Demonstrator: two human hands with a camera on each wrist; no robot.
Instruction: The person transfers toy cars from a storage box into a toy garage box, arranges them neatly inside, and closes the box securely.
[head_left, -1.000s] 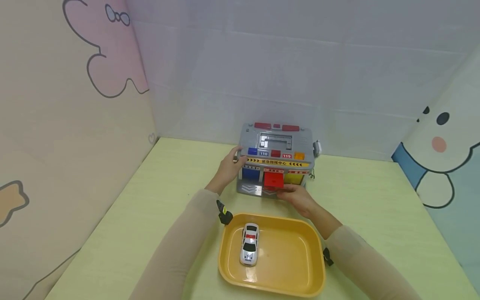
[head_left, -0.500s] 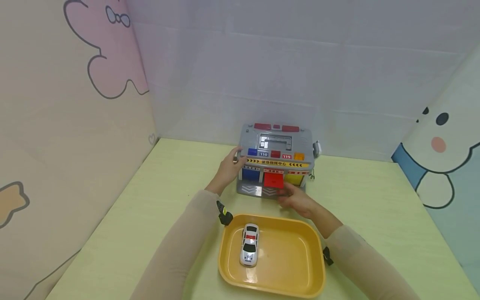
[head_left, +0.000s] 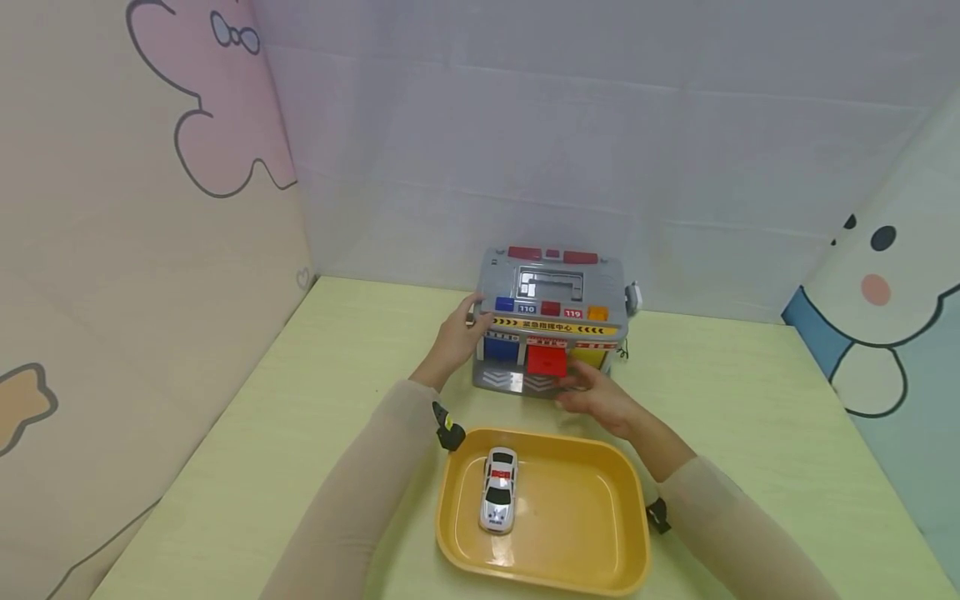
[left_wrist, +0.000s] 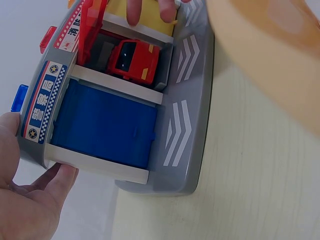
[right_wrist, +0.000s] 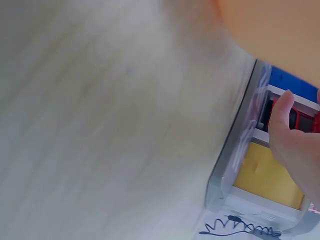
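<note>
A grey toy emergency-station garage (head_left: 553,326) stands on the table by the back wall. My left hand (head_left: 453,337) grips its left end, thumb at the roof edge and fingers behind the side wall. Its middle red door (head_left: 547,362) is swung up. In the left wrist view, a small red toy car (left_wrist: 134,61) sits inside that bay. The blue door (left_wrist: 107,122) and yellow door (right_wrist: 265,172) are down. My right hand (head_left: 600,402), fingers spread and holding nothing, hovers before the middle and yellow bays.
Between my forearms lies a yellow tray (head_left: 573,521) with a white toy police car (head_left: 498,492) in its left part. A coiled black cord (right_wrist: 240,227) trails by the garage's right end. Cartoon-printed walls enclose the table on the left and right.
My right hand has drawn slightly back from below the red door and its fingers have loosened. The left hand and garage have stayed put.
</note>
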